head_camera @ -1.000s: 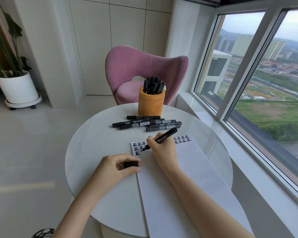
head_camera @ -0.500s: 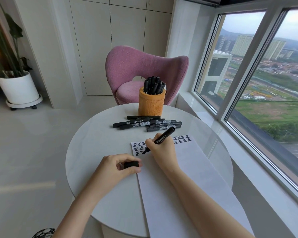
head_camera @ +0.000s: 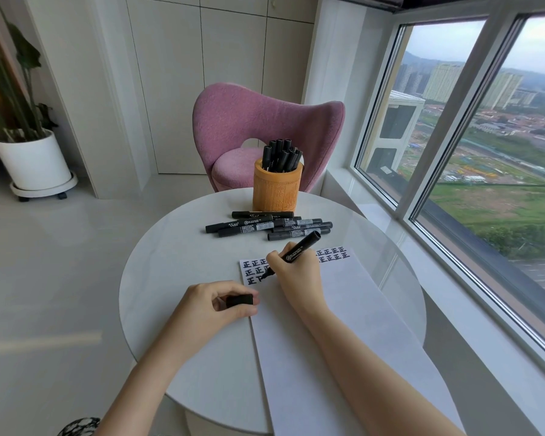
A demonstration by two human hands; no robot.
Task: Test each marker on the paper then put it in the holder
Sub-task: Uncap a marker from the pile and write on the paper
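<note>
My right hand (head_camera: pixel 298 272) grips an uncapped black marker (head_camera: pixel 299 248), its tip touching the white paper (head_camera: pixel 343 325) among rows of black written characters near the paper's top left. My left hand (head_camera: pixel 214 305) rests on the table at the paper's left edge and pinches the marker's black cap (head_camera: pixel 239 300). Several capped black markers (head_camera: pixel 268 226) lie in a loose pile beyond the paper. Behind them stands a tan cylindrical holder (head_camera: pixel 277 190) with several black markers upright in it.
The round white table (head_camera: pixel 170 278) holds everything. A pink chair (head_camera: pixel 265 127) stands behind the table. A large window (head_camera: pixel 485 152) runs along the right. A potted plant in a white pot (head_camera: pixel 32 162) sits on the floor at far left.
My right hand has shifted the marker tip slightly along the third row of characters as it writes. My left hand with the cap has stayed put.
</note>
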